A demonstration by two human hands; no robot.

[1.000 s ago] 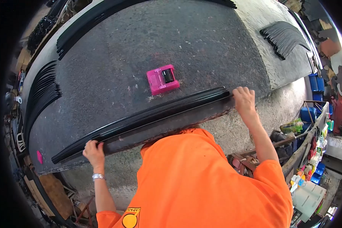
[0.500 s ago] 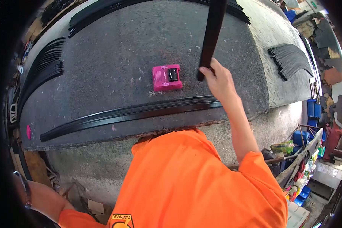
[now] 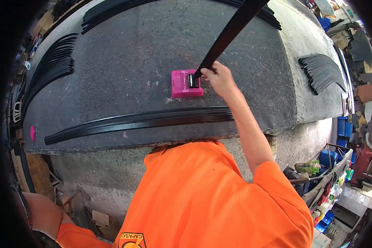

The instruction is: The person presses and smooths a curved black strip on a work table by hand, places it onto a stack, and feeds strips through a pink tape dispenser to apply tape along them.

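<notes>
A long black strip [image 3: 231, 35] rises from my right hand [image 3: 219, 78], whose fingers are closed round its lower end. That end is at the black roller [image 3: 193, 81] of a pink box [image 3: 180, 84]; whether they touch is hard to tell. Nearer my body, a bundle of long black strips [image 3: 144, 120] lies along the table's front edge. My left arm reaches out at the lower left, a band on its wrist, and the left hand itself is out of view.
On the dark table [image 3: 124, 62] more black strips [image 3: 49, 66] fan out at the left, others [image 3: 107, 12] lie along the far side, and grey-black strips [image 3: 322, 72] sit at the right. A small pink object [image 3: 32, 133] is near the left corner. Blue containers [image 3: 328, 158] stand below right.
Both hands have left the bundle. My right hand has lifted one strip and brought its end to the pink box. My left hand has gone out of view at the lower left.
</notes>
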